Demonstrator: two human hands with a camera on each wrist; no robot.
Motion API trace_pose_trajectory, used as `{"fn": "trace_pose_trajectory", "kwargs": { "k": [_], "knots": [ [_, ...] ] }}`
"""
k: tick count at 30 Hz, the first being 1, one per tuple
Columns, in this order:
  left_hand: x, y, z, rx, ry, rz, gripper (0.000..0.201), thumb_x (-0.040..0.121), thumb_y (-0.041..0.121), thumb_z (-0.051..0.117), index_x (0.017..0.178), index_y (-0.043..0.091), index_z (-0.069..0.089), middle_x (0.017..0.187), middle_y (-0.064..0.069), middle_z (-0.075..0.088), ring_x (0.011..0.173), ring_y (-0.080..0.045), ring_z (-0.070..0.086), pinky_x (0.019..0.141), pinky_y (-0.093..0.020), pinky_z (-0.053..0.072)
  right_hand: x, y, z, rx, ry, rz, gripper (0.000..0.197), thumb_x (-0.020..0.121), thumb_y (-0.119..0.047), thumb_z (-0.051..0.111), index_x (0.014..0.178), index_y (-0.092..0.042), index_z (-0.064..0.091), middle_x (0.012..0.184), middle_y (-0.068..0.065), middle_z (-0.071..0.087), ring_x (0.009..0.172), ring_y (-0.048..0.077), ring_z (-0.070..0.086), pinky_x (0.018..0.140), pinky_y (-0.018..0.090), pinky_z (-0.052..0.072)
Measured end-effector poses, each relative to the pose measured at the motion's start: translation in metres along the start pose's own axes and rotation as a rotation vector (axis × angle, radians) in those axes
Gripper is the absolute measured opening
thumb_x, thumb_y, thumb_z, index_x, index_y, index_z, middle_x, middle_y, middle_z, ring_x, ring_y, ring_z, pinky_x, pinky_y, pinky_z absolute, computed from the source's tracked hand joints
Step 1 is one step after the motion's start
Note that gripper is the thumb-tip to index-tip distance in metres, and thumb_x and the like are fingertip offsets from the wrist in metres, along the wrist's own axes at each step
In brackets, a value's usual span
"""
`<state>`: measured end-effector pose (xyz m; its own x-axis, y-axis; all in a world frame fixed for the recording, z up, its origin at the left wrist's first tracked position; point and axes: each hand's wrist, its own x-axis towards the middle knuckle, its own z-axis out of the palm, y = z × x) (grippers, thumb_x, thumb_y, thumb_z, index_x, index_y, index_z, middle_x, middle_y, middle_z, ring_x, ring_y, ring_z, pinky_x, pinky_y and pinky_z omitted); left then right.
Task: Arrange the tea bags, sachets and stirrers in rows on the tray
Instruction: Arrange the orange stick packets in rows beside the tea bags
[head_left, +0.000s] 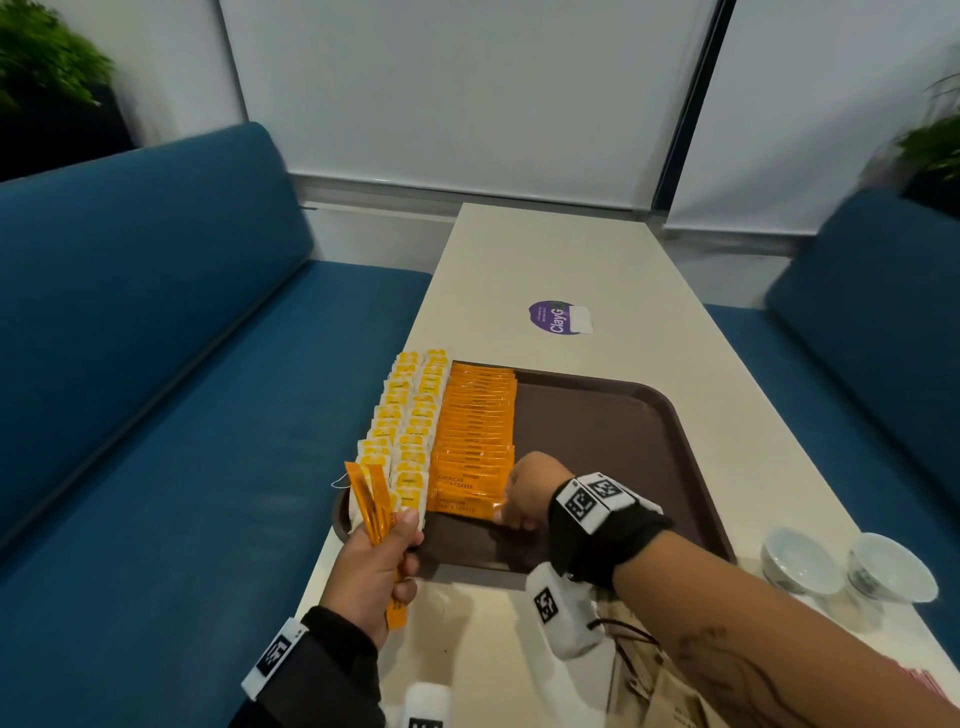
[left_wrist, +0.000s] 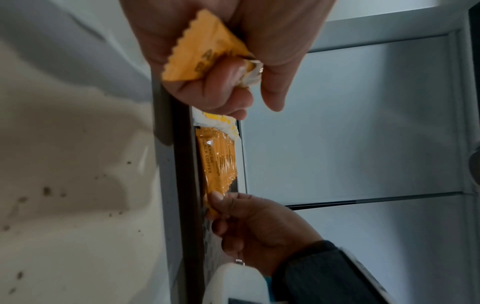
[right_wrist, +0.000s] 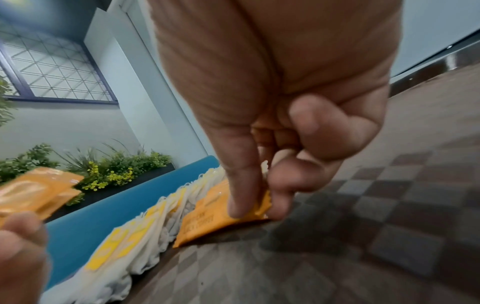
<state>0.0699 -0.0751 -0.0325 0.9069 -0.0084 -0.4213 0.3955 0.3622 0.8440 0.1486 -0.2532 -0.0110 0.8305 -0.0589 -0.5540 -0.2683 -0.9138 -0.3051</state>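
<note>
Tray (head_left: 597, 415) on worktop (head_left: 545, 260): two tea bag rows (head_left: 402, 415) at its left edge, sachet row (head_left: 475, 421) beside them. My left hand (head_left: 371, 569) fists spare sachets (head_left: 371, 501). Right hand (head_left: 524, 491) pinches the nearest sachet (head_left: 467, 506) by its end seam. I'd judge them light, floppy, slick: grip the seams. Only the right wrist view shows thumb and finger clamping that seam (right_wrist: 259, 207); only head shows the rows' whole length.

I am sitting in a café or canteen booth: two blue upholstered benches (head_left: 171, 332) face each other across my long cream table (head_left: 582, 270), a brown plastic serving tray (head_left: 613, 415) lies before me, and potted green plants (right_wrist: 114, 168) line the pale wall.
</note>
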Motion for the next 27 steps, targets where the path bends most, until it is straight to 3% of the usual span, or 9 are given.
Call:
{"fn": "trace_pose_trajectory", "kwargs": {
  "k": [5,7,10,13,18,21,23,27],
  "knots": [
    [0.0,0.003,-0.007,0.034,-0.005,-0.006,0.012,0.091,0.022,0.056,0.101,0.014,0.057,0.076,-0.007,0.053,0.053,-0.011,0.039,0.034,-0.015,0.032,0.013,-0.01,-0.006,-0.196,-0.073,0.092,0.034,0.088,-0.041,0.061,0.068,-0.014,0.055,0.071,-0.004,0.061,0.062,0.011,0.055,0.058,0.023,0.04],
    [0.0,0.003,-0.008,0.042,-0.009,-0.006,0.013,0.091,0.022,0.056,0.101,0.014,0.057,0.075,-0.006,0.054,0.053,-0.011,0.04,0.034,-0.015,0.032,0.014,-0.01,-0.009,-0.213,-0.074,0.108,0.032,0.088,-0.04,0.062,0.07,-0.014,0.057,0.075,-0.003,0.064,0.066,0.011,0.057,0.067,0.023,0.045],
    [0.001,0.0,-0.007,0.042,-0.023,-0.019,0.011,0.092,0.021,0.054,0.1,0.014,0.055,0.075,-0.006,0.053,0.053,-0.012,0.04,0.034,-0.015,0.032,0.016,-0.009,-0.01,-0.179,-0.045,0.117,0.036,0.084,-0.038,0.067,0.102,-0.008,0.061,0.112,0.006,0.066,0.094,0.019,0.061,0.083,0.029,0.047],
    [0.002,-0.001,-0.004,0.043,-0.05,-0.057,0.012,0.093,0.022,0.053,0.101,0.014,0.054,0.075,-0.007,0.054,0.054,-0.013,0.041,0.034,-0.015,0.032,0.014,-0.012,-0.009,-0.157,0.005,0.108,0.054,0.083,-0.037,0.069,0.123,-0.005,0.053,0.123,0.008,0.06,0.112,0.024,0.059,0.093,0.033,0.048],
    [0.002,0.0,-0.002,0.061,-0.075,-0.085,0.013,0.093,0.022,0.053,0.102,0.014,0.054,0.076,-0.007,0.056,0.054,-0.013,0.043,0.034,-0.016,0.034,0.019,-0.015,-0.008,-0.091,-0.015,0.1,0.043,0.082,-0.034,0.071,0.113,-0.006,0.061,0.108,0.005,0.069,0.093,0.019,0.065,0.086,0.029,0.051],
    [0.002,0.001,-0.004,0.059,-0.077,-0.094,0.014,0.093,0.022,0.053,0.104,0.015,0.054,0.076,-0.008,0.056,0.054,-0.013,0.043,0.034,-0.015,0.034,0.019,-0.015,-0.009,-0.006,-0.042,0.104,0.025,0.081,-0.026,0.073,0.09,-0.007,0.059,0.11,0.009,0.069,0.1,0.022,0.067,0.092,0.035,0.052],
    [0.002,0.002,-0.005,0.055,-0.077,-0.099,0.014,0.093,0.023,0.052,0.105,0.015,0.054,0.076,-0.008,0.056,0.053,-0.013,0.043,0.033,-0.015,0.034,0.019,-0.015,-0.01,-0.003,-0.033,0.105,0.026,0.081,-0.026,0.074,0.081,-0.008,0.055,0.111,0.01,0.069,0.102,0.024,0.066,0.093,0.036,0.052],
    [0.001,0.001,-0.003,0.028,-0.089,-0.127,0.016,0.094,0.021,0.051,0.107,0.013,0.054,0.075,-0.009,0.058,0.052,-0.014,0.045,0.033,-0.015,0.034,0.017,-0.017,-0.011,0.003,-0.049,0.096,0.032,0.081,-0.026,0.074,0.102,-0.005,0.061,0.112,0.01,0.068,0.102,0.024,0.066,0.093,0.037,0.052]
  ]
}}
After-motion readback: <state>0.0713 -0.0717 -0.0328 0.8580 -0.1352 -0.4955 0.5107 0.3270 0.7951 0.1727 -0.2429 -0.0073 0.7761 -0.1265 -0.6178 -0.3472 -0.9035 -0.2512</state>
